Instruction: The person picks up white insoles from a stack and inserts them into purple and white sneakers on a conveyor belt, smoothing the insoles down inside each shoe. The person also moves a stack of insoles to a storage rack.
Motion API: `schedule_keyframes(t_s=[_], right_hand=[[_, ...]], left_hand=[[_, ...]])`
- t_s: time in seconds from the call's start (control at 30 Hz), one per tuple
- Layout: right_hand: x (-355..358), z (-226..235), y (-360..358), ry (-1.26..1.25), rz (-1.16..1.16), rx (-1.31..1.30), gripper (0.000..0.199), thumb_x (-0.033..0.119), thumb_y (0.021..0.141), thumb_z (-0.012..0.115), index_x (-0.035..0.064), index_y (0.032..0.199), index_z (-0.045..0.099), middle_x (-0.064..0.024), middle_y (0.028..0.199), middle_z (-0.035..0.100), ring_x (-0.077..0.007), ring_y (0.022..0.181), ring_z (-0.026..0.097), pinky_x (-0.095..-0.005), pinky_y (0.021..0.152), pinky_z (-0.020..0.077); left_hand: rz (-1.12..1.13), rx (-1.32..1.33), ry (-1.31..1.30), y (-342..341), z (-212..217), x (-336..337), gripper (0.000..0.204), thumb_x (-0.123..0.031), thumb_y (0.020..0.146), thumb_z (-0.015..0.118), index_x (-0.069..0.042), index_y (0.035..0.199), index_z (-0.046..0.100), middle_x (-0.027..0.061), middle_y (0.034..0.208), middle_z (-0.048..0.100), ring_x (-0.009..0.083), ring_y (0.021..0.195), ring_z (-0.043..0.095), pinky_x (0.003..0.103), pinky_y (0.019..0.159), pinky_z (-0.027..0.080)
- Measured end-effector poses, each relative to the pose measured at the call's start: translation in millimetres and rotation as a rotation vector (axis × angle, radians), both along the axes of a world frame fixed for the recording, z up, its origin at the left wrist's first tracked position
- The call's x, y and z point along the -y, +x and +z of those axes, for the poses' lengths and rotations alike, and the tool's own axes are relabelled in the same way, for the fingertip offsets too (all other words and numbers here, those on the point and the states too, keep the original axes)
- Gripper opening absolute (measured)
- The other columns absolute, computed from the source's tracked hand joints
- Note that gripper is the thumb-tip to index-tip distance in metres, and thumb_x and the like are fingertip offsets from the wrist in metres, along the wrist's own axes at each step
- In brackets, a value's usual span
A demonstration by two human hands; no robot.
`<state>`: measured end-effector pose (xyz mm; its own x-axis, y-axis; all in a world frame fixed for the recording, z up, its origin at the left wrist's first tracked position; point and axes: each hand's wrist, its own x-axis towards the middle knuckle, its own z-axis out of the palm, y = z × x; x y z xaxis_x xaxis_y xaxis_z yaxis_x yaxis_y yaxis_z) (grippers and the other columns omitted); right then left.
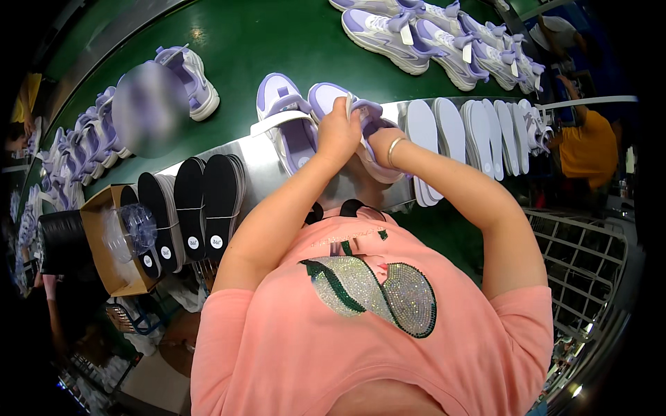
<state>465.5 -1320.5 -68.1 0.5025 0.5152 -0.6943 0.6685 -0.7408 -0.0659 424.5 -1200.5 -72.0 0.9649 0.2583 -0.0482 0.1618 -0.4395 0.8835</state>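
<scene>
A purple and white sneaker point(330, 93) rests in front of me at the edge of the green work surface, toe pointing away. My left hand point(338, 133) is closed on its tongue and upper, near the laces. Into the same shoe's opening reaches my right hand point(383, 144), a bangle on its wrist; its fingers are hidden inside. Just left of that shoe sits another matching sneaker point(279, 96), untouched, with its tongue pulled open and a light purple insole showing. A white strip lies across its opening.
White insoles point(422, 123) stand in a row on the metal ledge point(260, 182) at right. Black insole bundles point(223, 201) and a cardboard box point(104, 239) with clear plastic are at left. More sneakers point(388, 43) line both far sides. A wire rack point(576, 256) stands right; a co-worker's orange shirt point(590, 149) shows beyond.
</scene>
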Motion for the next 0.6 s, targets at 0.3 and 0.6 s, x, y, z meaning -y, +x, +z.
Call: schedule_keyframes(t_s=[0.3, 0.6], right_hand=[[-3.7, 4.5, 1.0, -0.101, 0.006, 0.032, 0.027, 0.016, 0.071, 0.050, 0.0040, 0.092, 0.063, -0.0145, 0.089, 0.062, -0.0263, 0.086, 0.059, -0.0338, 0.077, 0.0451], [28.1, 55.9, -6.3, -0.054, 0.038, -0.208, 0.031, 0.021, 0.070, 0.050, 0.0022, 0.094, 0.057, -0.0158, 0.084, 0.062, -0.0285, 0.084, 0.059, -0.0394, 0.086, 0.0372]], left_hand=[[-0.038, -0.022, -0.001, 2.8, 4.4, 0.1, 0.032, -0.020, 0.080, 0.049, 0.002, 0.103, 0.043, 0.0290, 0.086, 0.055, 0.0441, 0.083, 0.052, 0.045, 0.071, 0.041], [-0.033, -0.088, 0.018, 6.5, 4.0, 11.6, 0.035, -0.024, 0.081, 0.049, 0.001, 0.104, 0.043, 0.0284, 0.085, 0.056, 0.0434, 0.083, 0.053, 0.044, 0.071, 0.042]])
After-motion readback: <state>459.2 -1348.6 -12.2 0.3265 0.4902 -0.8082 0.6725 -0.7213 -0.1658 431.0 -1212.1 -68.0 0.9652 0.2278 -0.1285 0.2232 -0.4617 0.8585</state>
